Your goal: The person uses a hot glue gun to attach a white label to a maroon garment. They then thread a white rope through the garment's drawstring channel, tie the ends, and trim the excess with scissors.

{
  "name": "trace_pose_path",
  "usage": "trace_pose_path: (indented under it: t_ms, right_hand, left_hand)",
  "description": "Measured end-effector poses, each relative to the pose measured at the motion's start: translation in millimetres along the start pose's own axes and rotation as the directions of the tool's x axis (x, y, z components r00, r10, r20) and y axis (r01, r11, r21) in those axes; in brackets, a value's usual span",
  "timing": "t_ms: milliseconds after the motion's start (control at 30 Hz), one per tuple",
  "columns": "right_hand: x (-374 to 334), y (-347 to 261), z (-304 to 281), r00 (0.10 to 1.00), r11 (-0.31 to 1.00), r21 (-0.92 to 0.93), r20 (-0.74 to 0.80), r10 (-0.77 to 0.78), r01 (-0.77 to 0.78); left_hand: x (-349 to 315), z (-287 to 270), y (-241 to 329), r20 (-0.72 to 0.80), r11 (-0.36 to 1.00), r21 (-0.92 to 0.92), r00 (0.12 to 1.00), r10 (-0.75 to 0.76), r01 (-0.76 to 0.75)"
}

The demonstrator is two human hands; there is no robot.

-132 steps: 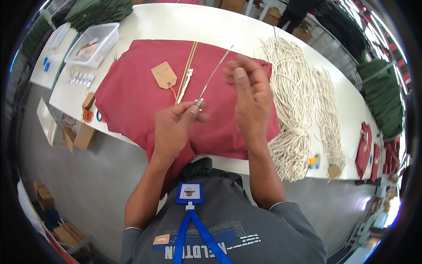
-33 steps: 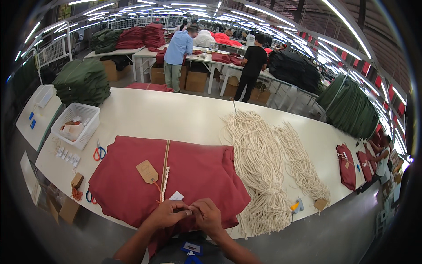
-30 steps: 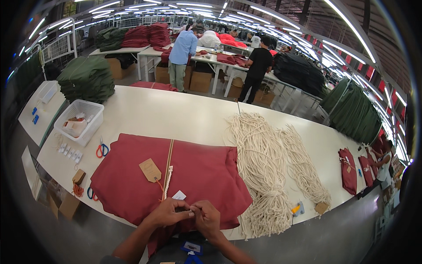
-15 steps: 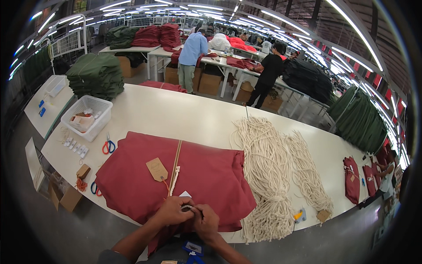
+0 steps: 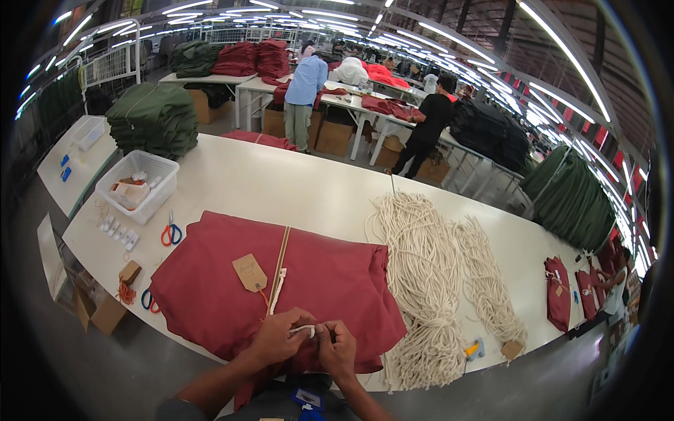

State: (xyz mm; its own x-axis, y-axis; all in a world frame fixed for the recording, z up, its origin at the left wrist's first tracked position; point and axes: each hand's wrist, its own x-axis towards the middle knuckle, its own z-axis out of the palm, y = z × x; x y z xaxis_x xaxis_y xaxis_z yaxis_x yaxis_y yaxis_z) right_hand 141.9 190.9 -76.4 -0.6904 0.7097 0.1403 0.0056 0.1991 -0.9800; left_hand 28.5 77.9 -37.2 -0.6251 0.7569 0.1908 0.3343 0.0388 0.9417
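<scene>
A folded maroon fabric bundle [image 5: 337, 274] lies on the white table in front of me, with a tan strap [image 5: 283, 256] running across it. A brown card tag [image 5: 249, 272] on a red string rests on top. Near the bundle's front edge, my left hand [image 5: 277, 338] and my right hand [image 5: 337, 349] pinch a short white cord [image 5: 303, 328] between their fingertips. Both hands are closed, with the cord bending up in the small gap between them. My palms hide part of the cord and the strap's lower end.
Beside the bundle lie cream cord hanks [image 5: 421, 295] on the right and scissors [image 5: 171, 233] on the left. A white basket [image 5: 151, 207] and a green fabric stack [image 5: 154, 123] stand at the far left. A yellow-and-grey tool [image 5: 474, 349] sits near the front edge. Several people work beyond.
My hands have moved slightly apart, the right one shifting right, and more of the white cord shows between them. A small white piece behind the fingers is now covered.
</scene>
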Motion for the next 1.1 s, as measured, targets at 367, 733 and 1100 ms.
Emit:
trace_pose_path:
  t_ms: [367, 733, 1100]
  right_hand:
    - [-5, 1, 8, 0.967, 0.836, 0.486, 0.126, 0.220, -0.254]
    - [-1, 17, 21, 0.991, 0.929, 0.347, 0.077, 0.108, -0.129]
    - [-3, -5, 2, 1.000, 0.924, 0.382, 0.016, -0.021, 0.013]
  left_hand:
    - [5, 29, -19, -0.327, 0.984, -0.072, 0.935, 0.134, -0.166]
    - [3, 28, -22, -0.223, 0.873, -0.485, 0.973, -0.065, -0.053]
    - [0, 10, -30, 0.002, 0.837, -0.522, 0.981, -0.192, 0.164]
